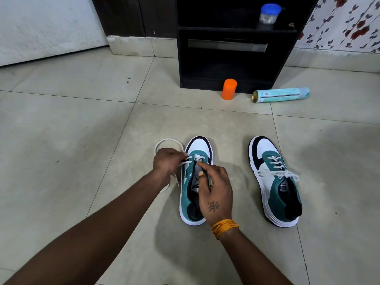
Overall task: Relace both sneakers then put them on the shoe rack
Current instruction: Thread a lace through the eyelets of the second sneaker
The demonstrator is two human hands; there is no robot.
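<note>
Two teal, white and black sneakers stand on the tiled floor, toes pointing away from me. The left sneaker [199, 147] has a white lace [164, 141] threaded only through its lowest eyelets, the rest looping loose on the floor to its left. My left hand [167, 161] pinches that lace beside the shoe. My right hand [216, 188] rests on the tongue and holds the shoe, forefinger at the lower eyelets. The right sneaker [275, 182] is laced and tied in a bow. The black shoe rack [230, 58] stands against the wall ahead.
An orange cylinder [228, 88] stands on the floor at the rack's foot. A light green spray can [280, 95] lies on its side to the right of it. A blue-lidded clear jar [269, 14] sits on a rack shelf. Flowered wallpaper [349, 23] is at right.
</note>
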